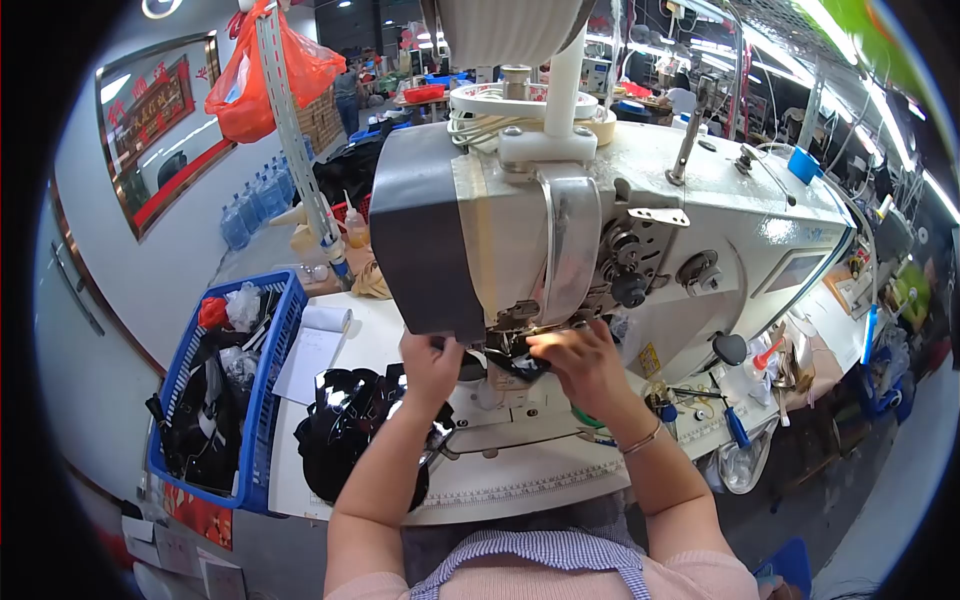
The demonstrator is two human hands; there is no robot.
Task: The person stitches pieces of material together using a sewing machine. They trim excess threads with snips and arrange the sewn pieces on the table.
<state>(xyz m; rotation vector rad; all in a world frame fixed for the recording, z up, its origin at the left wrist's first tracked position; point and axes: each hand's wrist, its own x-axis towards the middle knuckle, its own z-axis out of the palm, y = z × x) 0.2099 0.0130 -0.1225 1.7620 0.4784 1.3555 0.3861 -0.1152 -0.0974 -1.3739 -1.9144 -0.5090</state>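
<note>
A glossy black piece of material lies under the needle area of a large white-and-grey sewing machine. My right hand grips this piece at its right side, fingers bent over it. My left hand is closed just left of the needle area, beside the machine head's lower edge. What its fingers hold, if anything, is hidden. Below and left of that hand, a pile of glossy black pieces rests on the white table, partly behind my left forearm.
A blue basket with black pieces and plastic bags stands at the left, beside a notepad. Right of the machine base lie a blue-handled tool and other small tools. A red plastic bag hangs from a metal post.
</note>
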